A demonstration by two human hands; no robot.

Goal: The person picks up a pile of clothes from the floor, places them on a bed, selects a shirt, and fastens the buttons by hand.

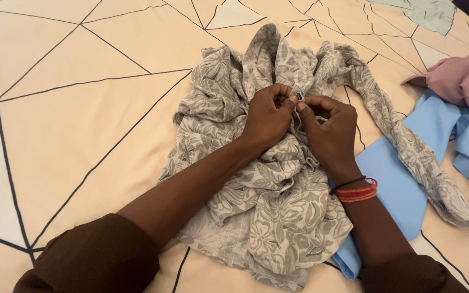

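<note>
A crumpled grey leaf-print shirt (267, 201) lies on a bed sheet (82, 108) of cream with dark lines. Near its collar, the left hand (267, 116) and right hand (329, 127) meet, each pinching the cloth around a small button (299, 96) between them. A blue garment (403, 184) lies just beside the shirt, partly under it, with a pink one (462, 78) farther right.
</note>
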